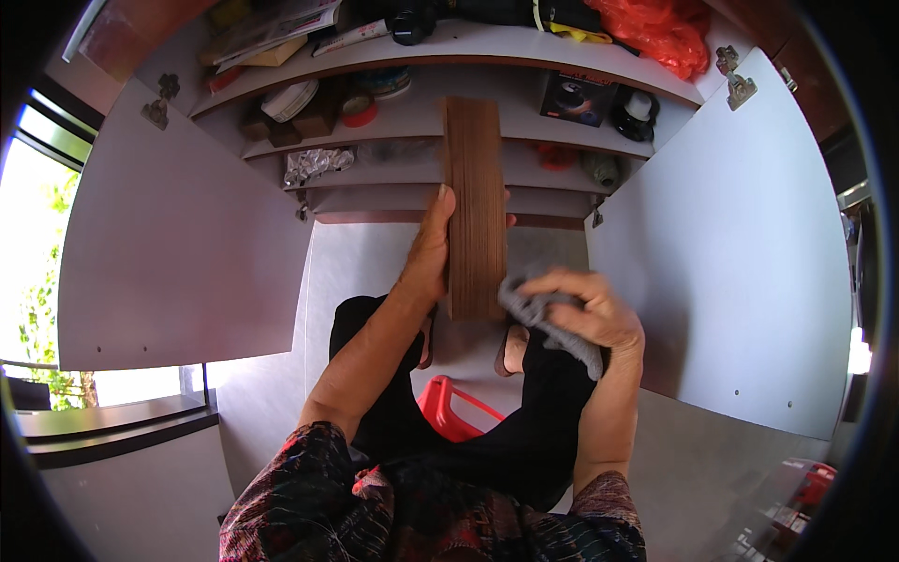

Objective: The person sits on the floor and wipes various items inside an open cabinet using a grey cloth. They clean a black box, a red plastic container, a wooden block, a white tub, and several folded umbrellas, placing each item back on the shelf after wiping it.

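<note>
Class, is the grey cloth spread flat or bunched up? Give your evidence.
Bunched up: the grey cloth shows crumpled folds, held in the right hand.

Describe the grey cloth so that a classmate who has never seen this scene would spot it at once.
Start at the open cabinet, then come down to the black trousers of the person facing it. By the right knee, the right hand grips the grey cloth beside the lower end of a brown block. Soft and crumpled, it differs from that straight-edged block in the left hand.
</note>
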### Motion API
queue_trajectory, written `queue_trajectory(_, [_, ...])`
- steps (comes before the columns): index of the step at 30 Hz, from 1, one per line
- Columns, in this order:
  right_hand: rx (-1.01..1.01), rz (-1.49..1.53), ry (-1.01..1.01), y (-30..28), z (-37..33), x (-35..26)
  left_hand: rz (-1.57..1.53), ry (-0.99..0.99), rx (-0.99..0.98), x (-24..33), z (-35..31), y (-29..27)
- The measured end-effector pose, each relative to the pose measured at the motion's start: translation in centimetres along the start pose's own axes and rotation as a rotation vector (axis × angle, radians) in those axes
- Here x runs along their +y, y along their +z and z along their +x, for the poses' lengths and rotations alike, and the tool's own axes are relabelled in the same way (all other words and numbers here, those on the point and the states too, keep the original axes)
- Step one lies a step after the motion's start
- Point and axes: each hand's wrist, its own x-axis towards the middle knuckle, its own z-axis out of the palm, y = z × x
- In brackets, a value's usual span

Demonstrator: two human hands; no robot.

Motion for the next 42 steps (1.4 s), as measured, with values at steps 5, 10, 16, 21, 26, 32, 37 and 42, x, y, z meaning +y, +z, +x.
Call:
queue_trajectory(5, [0.823,-0.017,-0.127,1.4,3.0,-0.2,-0.094,-0.358,-0.129,-1.4,-0.2,-1.5])
queue_trajectory(10, [0.947,-0.29,-0.11,1.4,5.6,1.4,0.101,-0.288,0.076,-2.3,-1.0,1.0])
queue_trajectory(16, [0.554,-0.341,-0.056,2.9,5.1,1.2,-0.051,-0.257,0.187,-2.5,-0.3,-0.3])
queue_trajectory(21, [0.217,-0.23,-0.037,3.5,3.3,-1.2,-0.113,-0.158,0.234,-2.0,0.7,-2.5])
queue_trajectory(26, [-0.073,0.297,0.039,1.3,1.6,-2.2,0.106,-0.142,0.142,-1.4,-0.7,-1.0])
queue_trajectory(32, [0.652,-0.258,-0.29,4.8,5.5,-0.6,-0.371,-0.36,-0.128,-3.5,-0.5,-1.8])
queue_trajectory(37, [0.928,-0.504,-0.31,5.1,7.9,1.3,-0.14,-0.478,0.003,-2.5,-0.9,-0.4])
queue_trajectory(42, [1.236,-0.482,-0.074,3.1,9.3,3.3,-0.026,-0.535,0.047,-2.6,-1.5,-0.1])
